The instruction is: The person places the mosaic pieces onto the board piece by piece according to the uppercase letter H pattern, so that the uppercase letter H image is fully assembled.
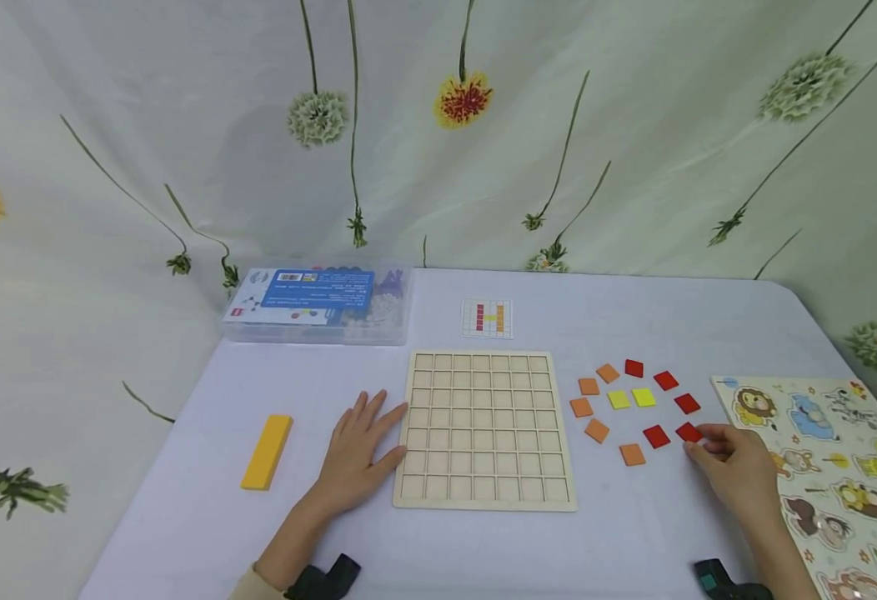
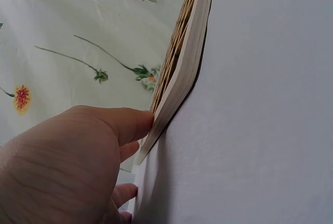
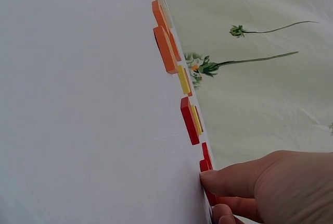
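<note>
A pale wooden grid board point(image 1: 483, 429) lies flat on the white table, its squares bare. The left hand point(image 1: 359, 454) rests on the table with spread fingers, fingertips and thumb touching the board's left edge; the left wrist view shows the thumb against the board's side point(image 2: 179, 78). At the right, the right hand point(image 1: 742, 471) pinches a red square tile point(image 1: 689, 432) between thumb and fingers, at table level. Around it lie loose red tiles point(image 1: 656, 436), orange tiles point(image 1: 597, 430) and two yellow tiles point(image 1: 643, 397). In the right wrist view the thumb of the right hand point(image 3: 260, 185) covers part of the red tile.
A small pattern card point(image 1: 488, 318) lies behind the board. A clear plastic box point(image 1: 318, 304) stands at the back left, and a yellow block point(image 1: 267, 452) lies left of the left hand. An animal picture board point(image 1: 832, 475) is at the right, partly under the right forearm.
</note>
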The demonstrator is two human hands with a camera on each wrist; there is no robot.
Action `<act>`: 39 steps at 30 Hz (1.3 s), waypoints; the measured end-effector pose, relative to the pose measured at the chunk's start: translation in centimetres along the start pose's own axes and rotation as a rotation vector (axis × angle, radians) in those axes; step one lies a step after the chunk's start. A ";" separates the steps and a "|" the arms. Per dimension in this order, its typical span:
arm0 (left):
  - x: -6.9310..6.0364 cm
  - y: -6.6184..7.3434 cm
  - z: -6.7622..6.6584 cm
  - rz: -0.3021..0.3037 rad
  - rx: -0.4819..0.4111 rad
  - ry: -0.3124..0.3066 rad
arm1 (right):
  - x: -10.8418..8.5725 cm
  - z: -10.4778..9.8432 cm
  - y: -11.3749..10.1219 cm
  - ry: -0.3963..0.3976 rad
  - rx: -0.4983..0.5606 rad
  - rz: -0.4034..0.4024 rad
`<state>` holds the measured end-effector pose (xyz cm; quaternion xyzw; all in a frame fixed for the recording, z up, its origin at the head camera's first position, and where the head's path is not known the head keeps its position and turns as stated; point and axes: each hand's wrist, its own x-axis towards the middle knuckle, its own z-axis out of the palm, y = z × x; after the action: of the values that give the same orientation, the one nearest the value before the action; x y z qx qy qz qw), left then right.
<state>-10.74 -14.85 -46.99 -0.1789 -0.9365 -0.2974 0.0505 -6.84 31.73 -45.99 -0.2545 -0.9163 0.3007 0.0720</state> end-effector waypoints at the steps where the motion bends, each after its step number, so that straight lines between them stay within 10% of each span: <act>1: 0.0 0.0 0.0 0.000 0.005 -0.001 | 0.0 0.0 0.0 0.001 -0.001 0.001; 13: 0.0 0.0 0.2 0.002 0.014 -0.007 | -0.2 -1.4 -1.4 -0.001 0.062 0.002; 24: -0.1 -0.1 0.1 0.017 0.022 -0.021 | 4.6 2.1 -1.8 0.007 0.074 -0.327; 33: 0.0 -0.2 0.1 0.021 0.029 -0.021 | 0.8 0.6 -15.6 -0.262 0.178 -0.507; 39: -0.1 -0.1 0.0 0.027 0.013 -0.024 | 0.4 3.1 -20.1 -0.402 0.182 -0.545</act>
<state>-10.73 -14.95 -47.03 -0.1947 -0.9364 -0.2885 0.0444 -16.55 16.47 -36.74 0.0711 -0.9158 0.3951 -0.0099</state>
